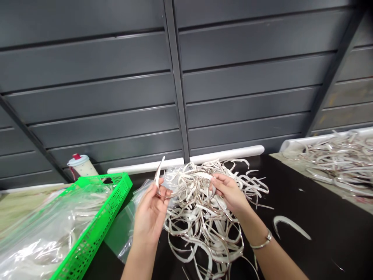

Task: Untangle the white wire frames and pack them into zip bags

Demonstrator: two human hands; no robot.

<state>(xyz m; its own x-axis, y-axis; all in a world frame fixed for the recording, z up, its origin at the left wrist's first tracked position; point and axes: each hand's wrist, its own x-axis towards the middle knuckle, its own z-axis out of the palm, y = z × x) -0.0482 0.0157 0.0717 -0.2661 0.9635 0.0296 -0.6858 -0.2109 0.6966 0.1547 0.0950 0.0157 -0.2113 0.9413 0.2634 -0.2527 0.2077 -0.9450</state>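
Note:
My left hand (152, 217) pinches a curved strip with a shiny face (158, 175), its thin end pointing up past the fingertips. On the right, my right hand (231, 196) has its thumb and fingers closed on a white curved strip (201, 175) at the top of the pile. Whether the two held strips are separate pieces I cannot tell. Below and between both hands spreads a tangled pile of white and silvery curved strips (204, 233). One loose white strip (291, 223) lies apart on the black tabletop (320, 241), right of my right forearm.
At left stands a green perforated crate (96, 221) with clear plastic bags (43, 237) of strips. Behind it is a lidded cup (83, 165). Another strip heap (344, 163) lies far right. White rolls (227, 154) run along the grey panelled wall (131, 93).

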